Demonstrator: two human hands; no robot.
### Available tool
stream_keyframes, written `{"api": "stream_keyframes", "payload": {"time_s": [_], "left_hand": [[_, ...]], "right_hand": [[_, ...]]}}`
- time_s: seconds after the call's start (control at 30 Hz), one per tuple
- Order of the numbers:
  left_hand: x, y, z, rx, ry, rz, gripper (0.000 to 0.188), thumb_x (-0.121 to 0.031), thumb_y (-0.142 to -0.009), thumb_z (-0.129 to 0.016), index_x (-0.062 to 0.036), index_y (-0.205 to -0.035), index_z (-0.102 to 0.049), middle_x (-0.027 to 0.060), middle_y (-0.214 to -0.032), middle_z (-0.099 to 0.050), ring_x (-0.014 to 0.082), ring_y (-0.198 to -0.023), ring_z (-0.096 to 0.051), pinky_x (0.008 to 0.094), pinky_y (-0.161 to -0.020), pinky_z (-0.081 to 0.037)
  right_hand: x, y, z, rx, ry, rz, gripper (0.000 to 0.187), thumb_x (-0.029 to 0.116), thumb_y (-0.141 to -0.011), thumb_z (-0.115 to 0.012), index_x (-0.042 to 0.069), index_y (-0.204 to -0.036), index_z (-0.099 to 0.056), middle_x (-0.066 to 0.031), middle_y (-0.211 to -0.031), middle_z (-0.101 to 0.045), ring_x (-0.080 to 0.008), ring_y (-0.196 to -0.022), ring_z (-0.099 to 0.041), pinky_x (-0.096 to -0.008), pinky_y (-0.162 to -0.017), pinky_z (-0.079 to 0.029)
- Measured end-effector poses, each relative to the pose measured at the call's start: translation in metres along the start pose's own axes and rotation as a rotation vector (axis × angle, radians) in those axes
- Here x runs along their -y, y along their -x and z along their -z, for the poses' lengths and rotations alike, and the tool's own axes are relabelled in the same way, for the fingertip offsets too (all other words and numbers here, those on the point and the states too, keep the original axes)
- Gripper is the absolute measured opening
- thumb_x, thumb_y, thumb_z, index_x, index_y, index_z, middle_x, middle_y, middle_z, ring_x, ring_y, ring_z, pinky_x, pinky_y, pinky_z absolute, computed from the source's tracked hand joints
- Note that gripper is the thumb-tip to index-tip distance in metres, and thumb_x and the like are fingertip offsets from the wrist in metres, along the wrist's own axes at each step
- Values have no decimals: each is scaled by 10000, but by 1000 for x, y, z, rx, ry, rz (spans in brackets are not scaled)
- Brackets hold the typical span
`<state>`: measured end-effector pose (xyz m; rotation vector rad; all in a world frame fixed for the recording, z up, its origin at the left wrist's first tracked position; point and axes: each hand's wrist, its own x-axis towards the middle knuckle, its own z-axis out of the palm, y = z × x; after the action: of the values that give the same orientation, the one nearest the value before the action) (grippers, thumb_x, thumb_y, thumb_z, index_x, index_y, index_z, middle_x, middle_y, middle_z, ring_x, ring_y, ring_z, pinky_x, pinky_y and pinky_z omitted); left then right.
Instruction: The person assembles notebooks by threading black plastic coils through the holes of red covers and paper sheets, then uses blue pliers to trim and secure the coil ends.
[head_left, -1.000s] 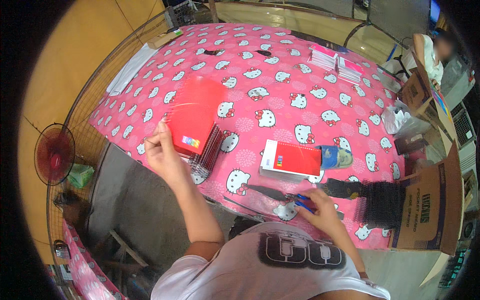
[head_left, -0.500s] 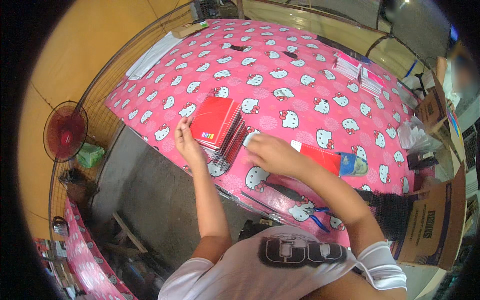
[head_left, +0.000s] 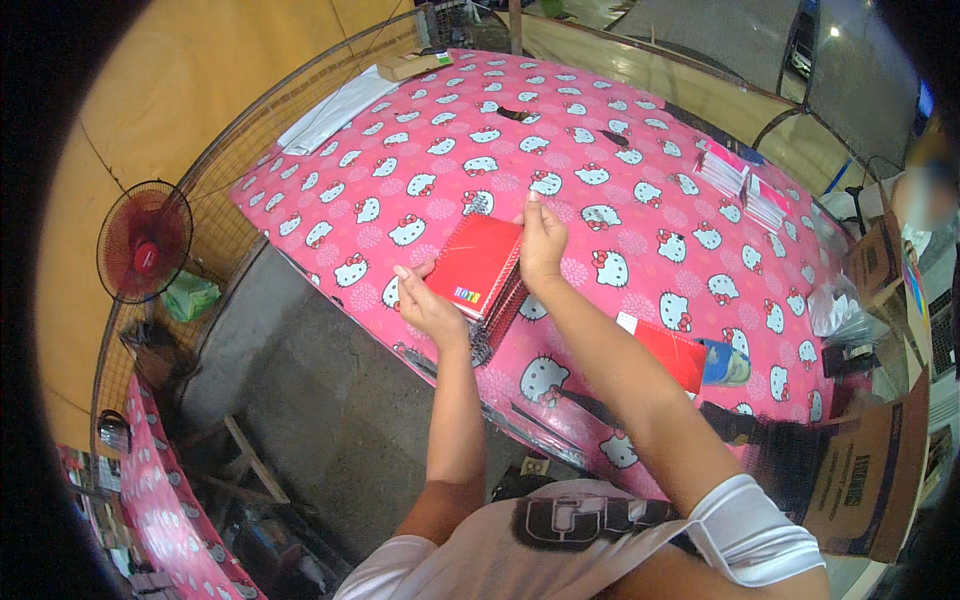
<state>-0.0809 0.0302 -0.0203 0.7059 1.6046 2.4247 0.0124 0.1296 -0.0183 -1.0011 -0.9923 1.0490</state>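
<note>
A stack of red spiral notebooks (head_left: 478, 262) sits on the pink cat-print tablecloth, its black coil edges facing right. My left hand (head_left: 433, 308) grips the stack at its near left corner. At the far right side, my right hand (head_left: 541, 243) holds the coil edge, thumb pointing up and most fingers hidden behind the stack. To the right of my right forearm lies another red notebook (head_left: 668, 354), beside a blue patterned piece (head_left: 725, 362).
Pink-and-white booklet stacks (head_left: 722, 170) stand at the far right. Cardboard boxes (head_left: 866, 480) and a clear plastic bag (head_left: 838, 310) line the right edge. A red fan (head_left: 146, 250) stands left, and a white sheet (head_left: 335, 112) lies at the far left edge.
My right hand has moved from the near right of the stack up to its far right side and taken hold there. My left hand has slid toward the near left corner. The view has shifted.
</note>
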Motion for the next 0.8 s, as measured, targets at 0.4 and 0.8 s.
{"api": "stream_keyframes", "payload": {"time_s": [0.4,0.8], "left_hand": [[-87,-7,18,41,507,-176,318,-251,-953,-402,12,-1036,-562,135,-1022,-615,208,-959,-578,342,-859,-442],[-60,112,-50,921,381,563,161,-124,-910,-557,-28,-1035,-592,74,-1023,-638,113,-869,-600,239,-769,-448]], "right_hand": [[65,47,275,-174,743,131,279,228,-780,-706,1,-930,-643,-168,-968,-634,-284,-983,-579,-378,-862,-447],[77,121,211,520,1380,474,436,174,-706,-705,124,-1127,-602,-152,-1234,-481,-332,-1110,-476,-451,-898,-413]]}}
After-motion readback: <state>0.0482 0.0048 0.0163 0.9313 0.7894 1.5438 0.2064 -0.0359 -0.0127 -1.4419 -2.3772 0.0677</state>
